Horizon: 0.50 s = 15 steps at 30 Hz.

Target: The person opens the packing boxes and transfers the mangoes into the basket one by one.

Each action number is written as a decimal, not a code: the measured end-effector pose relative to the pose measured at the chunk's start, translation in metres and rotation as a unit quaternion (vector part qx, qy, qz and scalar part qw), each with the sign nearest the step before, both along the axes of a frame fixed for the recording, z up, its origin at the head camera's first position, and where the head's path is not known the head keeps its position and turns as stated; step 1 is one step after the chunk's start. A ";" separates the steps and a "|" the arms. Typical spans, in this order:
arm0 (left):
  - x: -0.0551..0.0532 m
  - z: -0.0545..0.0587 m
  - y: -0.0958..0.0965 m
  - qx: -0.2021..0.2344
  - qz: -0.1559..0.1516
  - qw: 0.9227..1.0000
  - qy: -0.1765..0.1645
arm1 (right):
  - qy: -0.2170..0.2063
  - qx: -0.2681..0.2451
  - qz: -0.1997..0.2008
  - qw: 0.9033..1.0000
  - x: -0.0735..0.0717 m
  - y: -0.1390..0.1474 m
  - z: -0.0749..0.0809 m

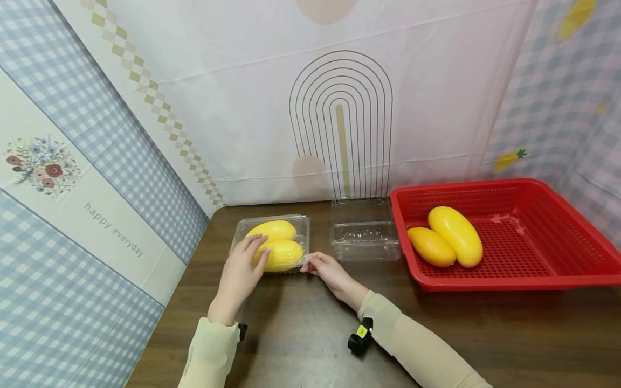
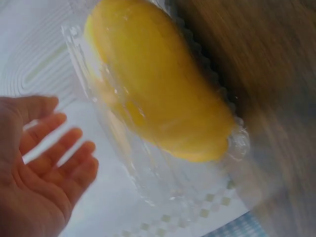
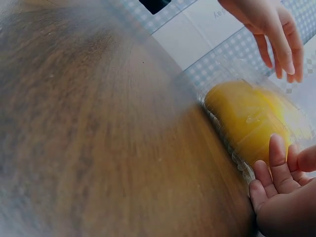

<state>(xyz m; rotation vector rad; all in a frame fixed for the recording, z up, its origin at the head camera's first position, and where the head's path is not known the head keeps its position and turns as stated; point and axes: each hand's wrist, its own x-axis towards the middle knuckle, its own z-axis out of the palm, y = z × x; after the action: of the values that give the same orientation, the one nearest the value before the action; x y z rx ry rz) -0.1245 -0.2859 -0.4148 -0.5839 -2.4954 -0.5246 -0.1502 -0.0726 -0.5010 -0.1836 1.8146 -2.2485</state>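
Observation:
A clear plastic clamshell box (image 1: 306,229) lies on the table with two smooth yellow mango-like fruits (image 1: 278,255) side by side inside, its lid over them. My left hand (image 1: 245,264) hovers at the left of the box, fingers loosely spread and holding nothing. In the left wrist view a gap shows between those fingers (image 2: 74,148) and the plastic. At the box's front right corner, the thumb and fingertips of my right hand (image 1: 327,272) pinch the rim. Seen from the right wrist, its other fingers (image 3: 279,170) extend beside the fruit.
Another clear plastic box (image 1: 365,237), lid raised, stands to the right against the wall cloth. Beyond it a red plastic basket (image 1: 490,283) holds two yellow fruits (image 1: 456,237). Hanging cloths (image 1: 242,108) border the wooden table (image 1: 301,339) at the back and left.

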 end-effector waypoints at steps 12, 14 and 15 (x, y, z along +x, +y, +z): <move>0.003 -0.017 0.013 -0.116 -0.079 0.990 0.000 | -0.009 0.000 0.003 1.000 0.001 0.000 0.001; 0.002 -0.020 0.014 -0.127 -0.083 0.988 0.006 | -0.007 0.001 0.002 1.000 0.001 0.000 0.002; 0.002 -0.022 0.015 -0.134 -0.082 0.988 0.009 | -0.006 0.001 0.001 1.000 0.001 0.000 0.002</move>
<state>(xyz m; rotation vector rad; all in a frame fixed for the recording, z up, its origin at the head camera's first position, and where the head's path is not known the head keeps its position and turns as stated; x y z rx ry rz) -0.1225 -0.2711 -0.4365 -0.8998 -2.5329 -0.2421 -0.1489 -0.0725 -0.4989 -0.1706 1.8081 -2.2419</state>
